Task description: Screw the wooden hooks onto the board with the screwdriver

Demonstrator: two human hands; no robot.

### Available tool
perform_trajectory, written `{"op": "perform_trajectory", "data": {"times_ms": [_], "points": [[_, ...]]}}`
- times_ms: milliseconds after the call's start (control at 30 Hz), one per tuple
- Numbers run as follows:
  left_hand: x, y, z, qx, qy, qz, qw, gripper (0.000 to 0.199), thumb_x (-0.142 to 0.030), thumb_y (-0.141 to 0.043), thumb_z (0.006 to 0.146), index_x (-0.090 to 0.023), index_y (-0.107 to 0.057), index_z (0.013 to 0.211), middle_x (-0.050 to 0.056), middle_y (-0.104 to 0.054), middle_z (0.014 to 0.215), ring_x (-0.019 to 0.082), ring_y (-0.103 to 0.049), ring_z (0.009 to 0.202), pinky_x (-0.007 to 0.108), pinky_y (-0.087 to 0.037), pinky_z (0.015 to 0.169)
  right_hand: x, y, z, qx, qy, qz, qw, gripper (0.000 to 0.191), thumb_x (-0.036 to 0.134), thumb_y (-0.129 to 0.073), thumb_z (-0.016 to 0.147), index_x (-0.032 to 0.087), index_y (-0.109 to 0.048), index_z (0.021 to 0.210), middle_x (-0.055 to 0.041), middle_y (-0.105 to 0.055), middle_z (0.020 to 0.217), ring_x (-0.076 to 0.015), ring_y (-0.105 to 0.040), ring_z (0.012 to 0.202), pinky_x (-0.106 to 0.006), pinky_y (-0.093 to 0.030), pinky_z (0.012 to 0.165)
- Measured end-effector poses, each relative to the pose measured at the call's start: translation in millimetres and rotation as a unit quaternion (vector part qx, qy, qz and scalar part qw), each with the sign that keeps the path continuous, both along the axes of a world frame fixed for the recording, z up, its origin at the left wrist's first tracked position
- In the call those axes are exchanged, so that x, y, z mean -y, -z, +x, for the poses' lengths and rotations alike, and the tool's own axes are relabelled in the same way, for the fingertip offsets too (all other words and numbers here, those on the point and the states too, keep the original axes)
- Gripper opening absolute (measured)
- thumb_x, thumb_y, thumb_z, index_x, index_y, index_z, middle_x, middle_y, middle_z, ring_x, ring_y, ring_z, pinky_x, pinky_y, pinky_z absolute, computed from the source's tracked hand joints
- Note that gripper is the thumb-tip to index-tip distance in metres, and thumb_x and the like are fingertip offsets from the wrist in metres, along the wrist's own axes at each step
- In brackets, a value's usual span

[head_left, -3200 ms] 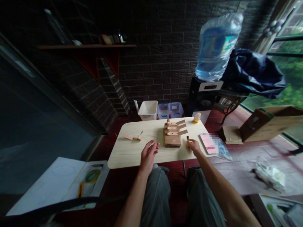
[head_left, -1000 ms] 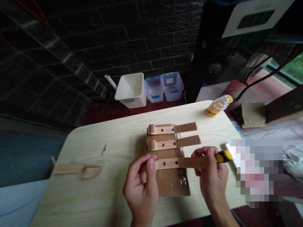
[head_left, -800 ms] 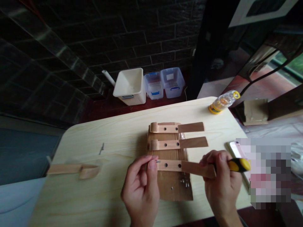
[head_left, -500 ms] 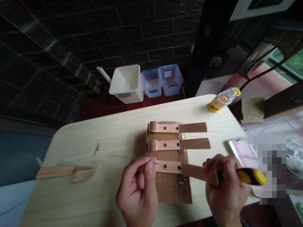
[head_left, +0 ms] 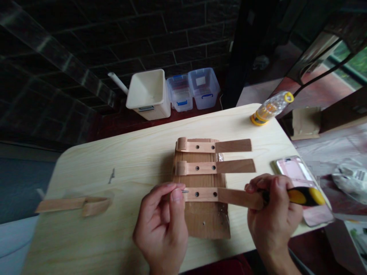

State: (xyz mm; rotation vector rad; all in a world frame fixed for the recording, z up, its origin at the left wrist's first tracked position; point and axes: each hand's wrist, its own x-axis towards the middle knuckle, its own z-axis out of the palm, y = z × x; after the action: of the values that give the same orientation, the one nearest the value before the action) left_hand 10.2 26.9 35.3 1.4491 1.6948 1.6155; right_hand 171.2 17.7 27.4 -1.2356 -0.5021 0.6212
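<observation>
Table [head_left: 134,158]: pale wood-grain top, rounded corners | middle: brown cardboard stack [head_left: 202,217] | left: loose wooden strip [head_left: 63,204] with a curled end | beyond the strip: small metal pieces [head_left: 111,176] | far right corner: clear bottle [head_left: 272,108] with yellow base | right edge: flat pink case [head_left: 297,171]

L hand [head_left: 164,227] is bare, fingertips to wrist [head_left: 164,266]. R hand [head_left: 273,214] same deal, w/ a bit of bare forearm [head_left: 281,263] at the bottom edge. L thumbnail [head_left: 176,195] looks short afaict. Clothing's outta shot or too dark to tell tbh.
</observation>
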Motion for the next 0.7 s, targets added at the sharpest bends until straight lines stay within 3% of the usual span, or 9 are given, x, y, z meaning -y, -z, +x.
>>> {"op": "perform_trajectory", "data": {"times_ms": [267, 467, 700], "points": [[-0.7, 1.1, 0.7, -0.003, -0.007, -0.004, 1.0, 0.027, -0.046, -0.079, 0.105, -0.019, -0.078, 0.104, 0.003, -0.084, 0.088, 0.016, -0.082, 0.073, 0.023, -0.068, 0.067, -8.4, -3.5, -1.2, 0.01, 0.026, -0.001, 1.0, 0.038, 0.046, -0.073, 0.109, 0.023, -0.061, 0.081, 0.0057, -0.068, 0.068, -0.0096, -0.065, 0.058, -0.025, -0.052, 0.06], [0.7, 3.6, -0.2, -0.004, -0.002, -0.003, 1.0, 0.024, -0.042, -0.078, 0.106, -0.019, -0.078, 0.105, 0.003, -0.083, 0.09, 0.016, -0.082, 0.077, 0.024, -0.068, 0.07, -15.1, -9.9, -7.1, 0.046, 0.087, -0.066, 0.993, 0.035, 0.048, -0.08, 0.103, 0.024, -0.061, 0.088, 0.0049, -0.074, 0.075, -0.0088, -0.062, 0.049, -0.02, -0.045, 0.038], [0.8, 4.5, 3.1, 0.011, 0.006, -0.006, 1.0, 0.021, -0.04, -0.076, 0.107, -0.019, -0.076, 0.11, 0.002, -0.084, 0.093, 0.015, -0.082, 0.081, 0.025, -0.067, 0.073, -15.8, -5.8, -9.1, 0.109, 0.108, -0.019, 0.988, 0.037, 0.053, -0.067, 0.111, 0.022, -0.059, 0.09, 0.0016, -0.08, 0.086, -0.0111, -0.073, 0.052, -0.024, -0.058, 0.043]]}}
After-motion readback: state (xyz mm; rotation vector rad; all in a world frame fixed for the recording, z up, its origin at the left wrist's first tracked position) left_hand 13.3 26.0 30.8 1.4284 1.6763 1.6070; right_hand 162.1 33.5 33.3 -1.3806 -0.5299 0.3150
